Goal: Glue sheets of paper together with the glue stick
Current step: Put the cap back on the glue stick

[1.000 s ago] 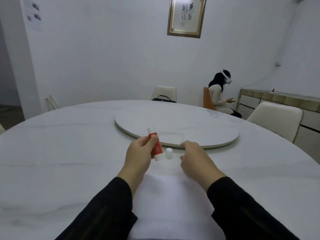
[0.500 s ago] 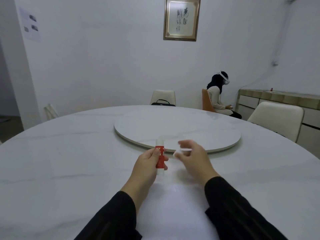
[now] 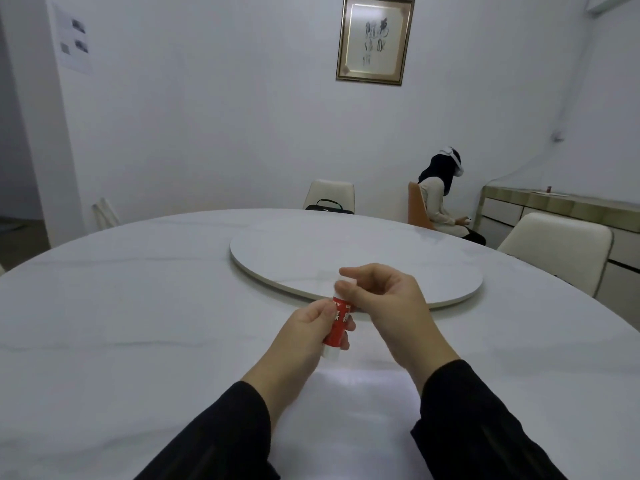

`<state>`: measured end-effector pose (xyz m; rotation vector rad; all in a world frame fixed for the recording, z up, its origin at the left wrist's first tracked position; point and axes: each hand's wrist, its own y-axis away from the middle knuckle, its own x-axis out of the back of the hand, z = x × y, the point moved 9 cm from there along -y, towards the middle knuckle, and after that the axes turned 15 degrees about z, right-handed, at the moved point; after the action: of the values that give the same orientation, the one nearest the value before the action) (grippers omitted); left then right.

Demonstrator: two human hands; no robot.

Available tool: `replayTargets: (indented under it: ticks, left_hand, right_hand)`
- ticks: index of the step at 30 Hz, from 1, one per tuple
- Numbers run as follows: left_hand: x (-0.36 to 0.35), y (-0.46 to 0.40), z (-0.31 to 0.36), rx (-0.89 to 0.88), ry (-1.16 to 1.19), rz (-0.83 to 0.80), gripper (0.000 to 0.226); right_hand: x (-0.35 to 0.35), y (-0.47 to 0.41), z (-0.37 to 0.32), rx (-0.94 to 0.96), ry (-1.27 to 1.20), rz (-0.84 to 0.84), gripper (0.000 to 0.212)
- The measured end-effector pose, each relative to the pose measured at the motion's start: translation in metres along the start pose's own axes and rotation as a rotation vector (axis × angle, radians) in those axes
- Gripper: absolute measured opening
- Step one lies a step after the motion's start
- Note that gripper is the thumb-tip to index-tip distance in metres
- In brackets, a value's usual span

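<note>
A red and white glue stick (image 3: 337,325) is held tilted above the table, its red body gripped by my left hand (image 3: 308,332). At its upper end sits the white cap (image 3: 344,284), pinched by the thumb and fingers of my right hand (image 3: 384,306). White paper sheets (image 3: 349,414) lie on the white table right below and between my two forearms, partly covered by my black sleeves.
A round white turntable (image 3: 433,271) sits in the middle of the big round marble table (image 3: 121,306), just beyond my hands. Cream chairs (image 3: 557,251) stand around it. A person with a headset (image 3: 441,202) sits at the back right by a sideboard (image 3: 568,209).
My right hand picked the white cap up from the table and brought it onto the top end of the glue stick. My left hand raised and turned the stick. The view tilted upward.
</note>
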<state>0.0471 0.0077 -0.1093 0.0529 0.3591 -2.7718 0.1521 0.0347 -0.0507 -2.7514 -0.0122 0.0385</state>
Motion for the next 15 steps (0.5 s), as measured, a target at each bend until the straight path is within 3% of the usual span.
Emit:
replayTargets:
  ticks: [3,8,15]
  left_hand:
    - [-0.003,0.0,0.001,0.001,0.024,0.002,0.037]
    - [-0.002,-0.002,-0.004,0.08,0.155,-0.01,0.036]
    - [-0.007,0.001,-0.006,0.093,0.167,-0.076,0.037]
  right_hand:
    - [0.003,-0.003,0.0,0.022,0.083,0.053,0.017]
    - [0.004,-0.002,0.007,-0.088,-0.112,-0.043,0.017]
    - [-0.002,0.002,0.014,-0.076,-0.068,0.06,0.018]
